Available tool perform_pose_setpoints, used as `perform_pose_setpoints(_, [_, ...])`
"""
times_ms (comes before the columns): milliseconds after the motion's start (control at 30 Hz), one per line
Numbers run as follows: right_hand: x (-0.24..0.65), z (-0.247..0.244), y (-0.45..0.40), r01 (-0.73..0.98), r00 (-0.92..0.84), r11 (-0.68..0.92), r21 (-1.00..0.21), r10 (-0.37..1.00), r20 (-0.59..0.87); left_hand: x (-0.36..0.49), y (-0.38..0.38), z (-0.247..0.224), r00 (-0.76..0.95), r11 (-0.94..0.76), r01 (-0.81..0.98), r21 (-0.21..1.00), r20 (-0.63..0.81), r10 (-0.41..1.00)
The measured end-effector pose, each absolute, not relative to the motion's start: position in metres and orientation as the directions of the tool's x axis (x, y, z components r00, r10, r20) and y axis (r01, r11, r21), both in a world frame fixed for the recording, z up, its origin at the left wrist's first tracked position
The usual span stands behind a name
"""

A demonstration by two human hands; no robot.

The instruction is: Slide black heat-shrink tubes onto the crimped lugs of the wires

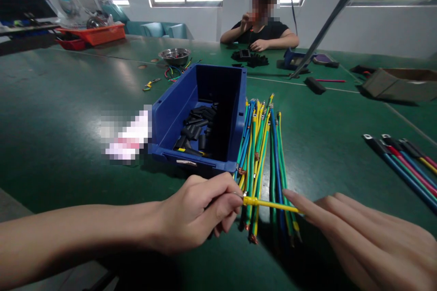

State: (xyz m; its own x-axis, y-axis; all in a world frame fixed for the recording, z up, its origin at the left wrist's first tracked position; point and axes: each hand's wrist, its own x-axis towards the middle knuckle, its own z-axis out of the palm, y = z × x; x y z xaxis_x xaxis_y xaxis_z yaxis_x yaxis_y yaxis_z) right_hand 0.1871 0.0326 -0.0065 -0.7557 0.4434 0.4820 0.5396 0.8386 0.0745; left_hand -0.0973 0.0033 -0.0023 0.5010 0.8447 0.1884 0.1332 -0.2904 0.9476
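Observation:
A yellow cable (pixel 275 205) with a metal lug and a yellow sleeve at one end stretches between my hands, above the table. The thumb and fingers of my left hand (pixel 201 211) pinch its lug end. My right hand (pixel 368 232) grips the cable farther along; its fingers hide the rest of that part. Just beyond lies a bundle of cut cables (pixel 256 145) in blue, yellow and green, several with lugs at the far end and bare copper at the near end. Left of them stands a blue bin (pixel 164 152) holding black sleeves (pixel 196 129).
Thicker cables with black ends (pixel 392 154) lie at the right. Farther back are a metal bowl (pixel 175 56), a cardboard box (pixel 403 84), a red basket (pixel 104 34) and a slanted metal pole (pixel 331 20). Another person (pixel 262 29) sits across the green table (pixel 102 84).

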Motion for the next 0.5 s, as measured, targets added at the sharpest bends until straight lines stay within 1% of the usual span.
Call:
perform_pose_setpoints(167, [0.185,-0.011,0.028,0.542,-0.773,0.829,0.138,0.428,0.469,-0.097,0.003,-0.004,0.486,-0.254,0.151,0.955,0.152,0.861])
perform_pose_setpoints(367, [0.179,-0.004,0.03,0.521,-0.779,0.841,0.144,0.401,0.482,-0.096,0.003,-0.003,0.486,-0.306,0.246,0.92,0.156,0.86])
perform_pose_setpoints(500, [0.174,0.001,0.033,0.507,-0.776,0.854,0.112,0.397,0.49,-0.096,0.005,-0.004,0.519,-0.36,0.285,0.888,0.173,0.837])
